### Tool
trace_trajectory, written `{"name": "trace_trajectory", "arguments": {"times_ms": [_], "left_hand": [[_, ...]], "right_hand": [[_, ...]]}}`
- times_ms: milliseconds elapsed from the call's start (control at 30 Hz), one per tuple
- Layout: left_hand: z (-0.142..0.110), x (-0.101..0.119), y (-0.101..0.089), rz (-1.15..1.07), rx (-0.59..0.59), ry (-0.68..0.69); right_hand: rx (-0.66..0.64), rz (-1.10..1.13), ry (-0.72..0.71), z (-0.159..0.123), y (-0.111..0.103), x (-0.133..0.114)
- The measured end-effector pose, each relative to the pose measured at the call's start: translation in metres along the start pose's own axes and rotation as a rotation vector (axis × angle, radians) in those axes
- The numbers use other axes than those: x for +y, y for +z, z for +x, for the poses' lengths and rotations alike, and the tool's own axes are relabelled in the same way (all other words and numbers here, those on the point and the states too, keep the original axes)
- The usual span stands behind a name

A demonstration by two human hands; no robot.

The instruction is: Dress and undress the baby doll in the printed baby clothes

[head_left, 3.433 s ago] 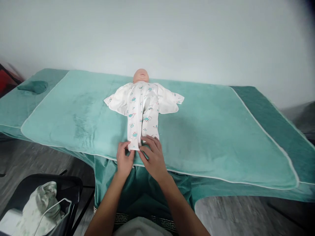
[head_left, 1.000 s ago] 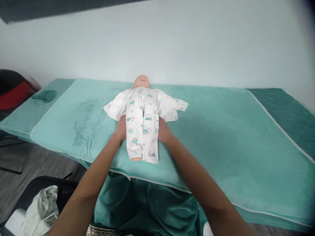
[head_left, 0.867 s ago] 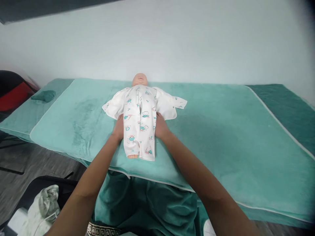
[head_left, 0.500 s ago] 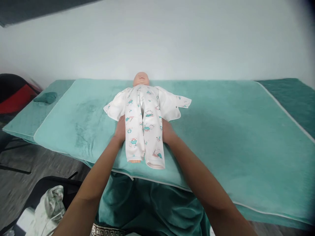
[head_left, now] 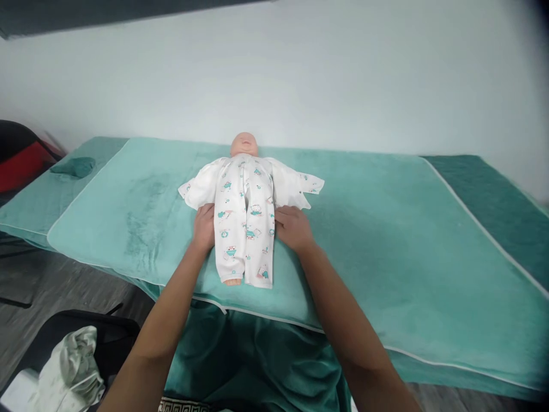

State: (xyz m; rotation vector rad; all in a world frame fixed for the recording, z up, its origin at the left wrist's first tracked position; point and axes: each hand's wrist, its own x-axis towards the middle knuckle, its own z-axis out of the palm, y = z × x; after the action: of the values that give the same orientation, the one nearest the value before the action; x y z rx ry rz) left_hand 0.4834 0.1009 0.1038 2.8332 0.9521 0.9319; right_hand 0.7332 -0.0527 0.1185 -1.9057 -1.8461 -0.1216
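A baby doll (head_left: pixel 244 144) lies on its back, its head toward the wall. White baby trousers (head_left: pixel 253 234) with a teal and pink print cover its front from the neck down. One toe end of the doll shows at the left cuff; the right cuff lies flat. From under the trousers a white baby top (head_left: pixel 288 186) spreads out to both sides. My left hand (head_left: pixel 203 228) is at the left edge of the trousers, fingers partly hidden against the cloth. At the opposite edge, my right hand (head_left: pixel 295 226) has its fingers curled on the fabric.
A teal padded bed (head_left: pixel 377 246) with white piping runs along the white wall, a face hole (head_left: pixel 75 167) at its left end. Lower left, a black chair (head_left: pixel 115 337) holds a crumpled pale cloth (head_left: pixel 79 360). A red and black chair (head_left: pixel 23 163) stands far left.
The right trouser leg has moved inward, nearer the left one, and its cuff lies flatter. My right hand has turned more palm-down at the edge. The view has shifted slightly.
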Motion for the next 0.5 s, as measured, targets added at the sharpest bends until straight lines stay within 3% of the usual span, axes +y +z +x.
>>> {"name": "trace_trajectory", "arguments": {"times_ms": [167,267,333,400,500], "left_hand": [[-0.014,0.005,-0.015,-0.020,-0.105,-0.004],[-0.014,-0.010,-0.022,-0.152,-0.119,-0.064],[-0.009,-0.031,-0.026,-0.191,-0.062,-0.123],[-0.002,-0.054,-0.026,-0.147,0.062,-0.282],[0.008,-0.077,-0.022,-0.054,0.153,-0.575]], "right_hand": [[0.018,0.236,0.042,-0.018,-0.004,0.003],[0.167,0.337,0.162,-0.018,-0.008,0.019],[0.290,0.276,0.284,-0.014,-0.011,0.039],[0.331,0.135,0.450,-0.009,-0.013,0.060],[0.231,0.014,0.712,0.001,-0.013,0.080]]}}
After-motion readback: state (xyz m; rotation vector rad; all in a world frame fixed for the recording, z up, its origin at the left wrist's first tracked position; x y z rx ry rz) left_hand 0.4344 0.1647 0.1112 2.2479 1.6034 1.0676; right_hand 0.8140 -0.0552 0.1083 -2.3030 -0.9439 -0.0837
